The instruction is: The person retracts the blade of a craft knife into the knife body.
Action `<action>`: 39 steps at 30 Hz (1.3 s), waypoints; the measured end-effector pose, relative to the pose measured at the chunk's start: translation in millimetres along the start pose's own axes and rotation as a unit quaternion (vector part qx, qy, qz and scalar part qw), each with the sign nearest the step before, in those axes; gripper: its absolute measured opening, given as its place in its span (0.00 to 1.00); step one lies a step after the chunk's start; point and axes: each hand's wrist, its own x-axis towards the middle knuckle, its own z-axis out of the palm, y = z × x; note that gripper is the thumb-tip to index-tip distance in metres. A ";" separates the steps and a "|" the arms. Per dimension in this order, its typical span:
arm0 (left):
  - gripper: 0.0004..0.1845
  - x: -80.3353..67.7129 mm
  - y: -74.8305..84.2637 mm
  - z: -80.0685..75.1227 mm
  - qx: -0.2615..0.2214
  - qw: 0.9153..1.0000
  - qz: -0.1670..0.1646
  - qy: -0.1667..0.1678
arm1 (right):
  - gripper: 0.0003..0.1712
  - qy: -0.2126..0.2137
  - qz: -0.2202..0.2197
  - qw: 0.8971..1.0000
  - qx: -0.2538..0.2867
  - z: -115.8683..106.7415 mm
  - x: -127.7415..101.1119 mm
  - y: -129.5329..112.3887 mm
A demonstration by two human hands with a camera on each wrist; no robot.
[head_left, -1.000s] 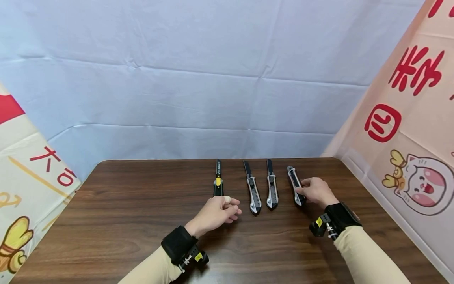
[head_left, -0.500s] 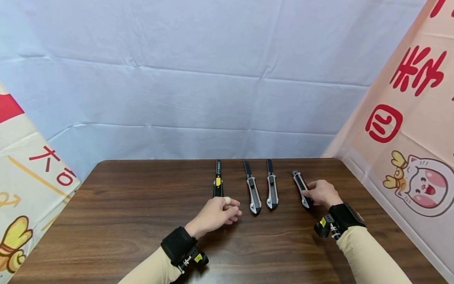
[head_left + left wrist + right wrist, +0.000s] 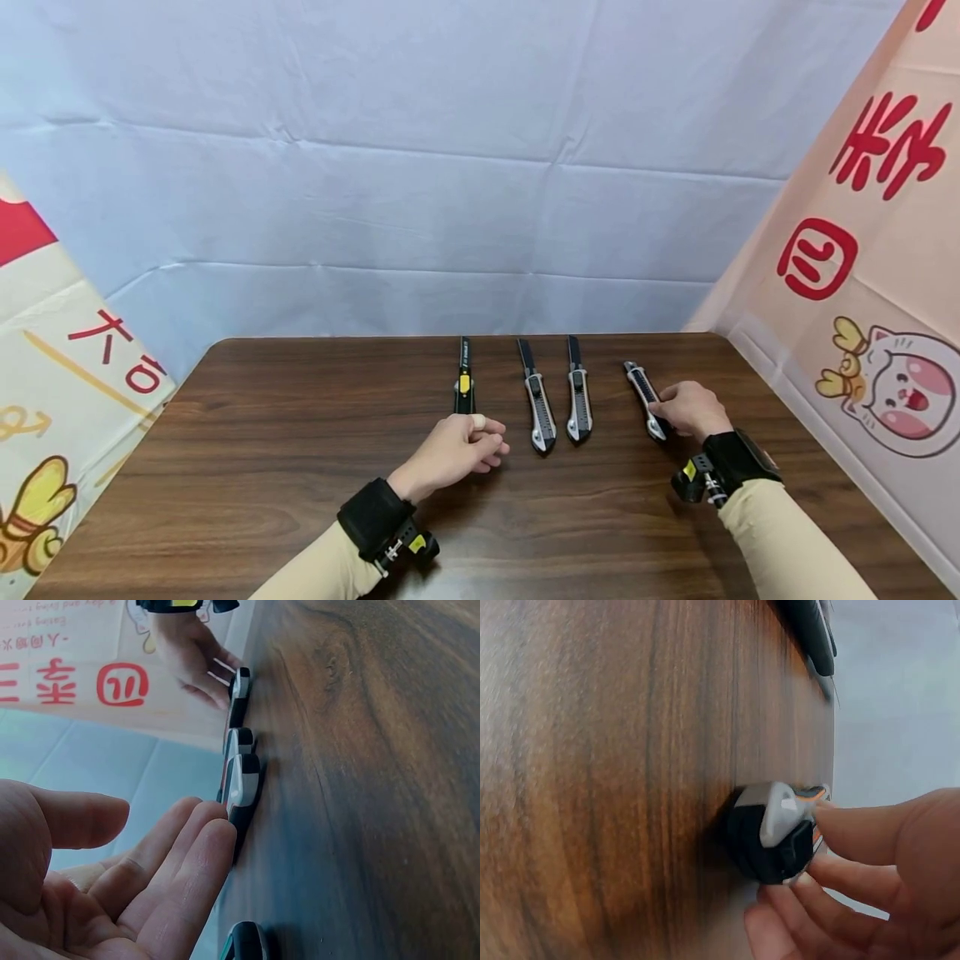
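Note:
My right hand (image 3: 692,411) pinches the rear of a silver-and-black utility knife (image 3: 642,392) at the right of the table; no long blade shows at its tip. In the right wrist view, thumb and fingers (image 3: 855,832) sit on either side of its end cap (image 3: 772,832), low over the wood. Two similar utility knives, one nearer the middle (image 3: 540,408) and one beside it (image 3: 579,404), lie with dark blades out. My left hand (image 3: 453,450) is relaxed by a black utility knife with a yellow slider (image 3: 465,382), hiding its lower end.
The brown wooden table (image 3: 300,467) ends at a pale blue cloth (image 3: 375,183) behind it. Printed cloths hang on the left (image 3: 82,408) and on the right (image 3: 757,342). Both wrists wear black straps with cameras.
My right hand has shifted the utility knife rightward and slightly toward me, farther from the two silver ones, then slowed. The left hand stays in place. The head view has turned slightly.

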 end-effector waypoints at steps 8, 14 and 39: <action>0.19 -6.7 1.4 -7.4 -0.001 1.000 0.004 -0.006 | 0.25 0.090 -0.004 0.995 -0.036 3.1 -3.1 -22.0; 0.19 -10.5 0.9 -11.9 -0.003 1.000 0.003 0.000 | 0.22 0.087 -0.064 0.994 -0.032 23.2 1.7 -59.7; 0.18 -16.6 -6.6 -17.4 -0.005 1.000 0.000 0.007 | 0.29 0.042 0.008 0.998 -0.045 72.2 16.9 -91.2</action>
